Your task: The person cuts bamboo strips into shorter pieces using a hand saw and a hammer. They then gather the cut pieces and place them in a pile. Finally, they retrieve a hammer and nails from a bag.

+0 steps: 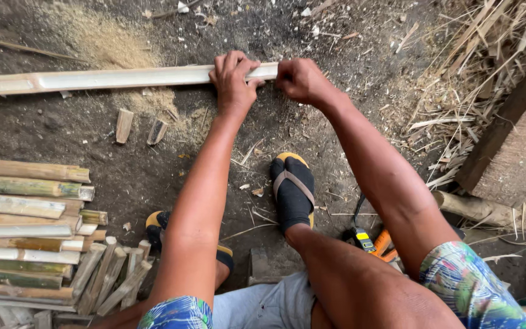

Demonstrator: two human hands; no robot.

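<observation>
Left hand: closed over pale split bamboo strip, fingers wrapped on top.
Right hand: pinched shut on the strip's right end.
Strip: flat on dirt ground, 12 o'clock, running toward 9.
Bamboo stack: 8 o'clock.

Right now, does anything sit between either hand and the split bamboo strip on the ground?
Nothing visible does. The left hand already grips the split bamboo strip near its right end, and the right hand pinches that end itself. Bamboo offcuts lie nearer, clear of both.
</observation>
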